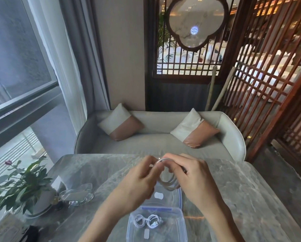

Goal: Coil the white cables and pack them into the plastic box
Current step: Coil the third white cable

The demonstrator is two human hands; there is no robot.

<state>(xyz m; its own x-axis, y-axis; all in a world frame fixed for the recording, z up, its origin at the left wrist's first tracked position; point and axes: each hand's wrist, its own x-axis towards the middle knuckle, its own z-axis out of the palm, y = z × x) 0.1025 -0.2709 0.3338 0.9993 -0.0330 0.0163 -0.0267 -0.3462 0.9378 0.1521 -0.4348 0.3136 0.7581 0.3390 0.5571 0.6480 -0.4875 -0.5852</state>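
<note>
A white cable [169,182], wound into a loose ring of several loops, hangs in the air between both hands above the grey marble table [242,186]. My left hand [141,179] pinches the ring's left side and my right hand [189,173] grips its top right. Below them stands a clear plastic box [179,222] near the table's front edge. Inside it lie two small coiled white cables [147,220] and a small white tag. The box's lid [178,196], with a blue edge, lies just behind the box, partly hidden by my hands.
A potted plant [18,186] stands at the table's left edge, with a clear glass dish [78,194] beside it. Beyond the table is a grey sofa [156,142] with two cushions. A window is at the left and wooden lattice screens at the right.
</note>
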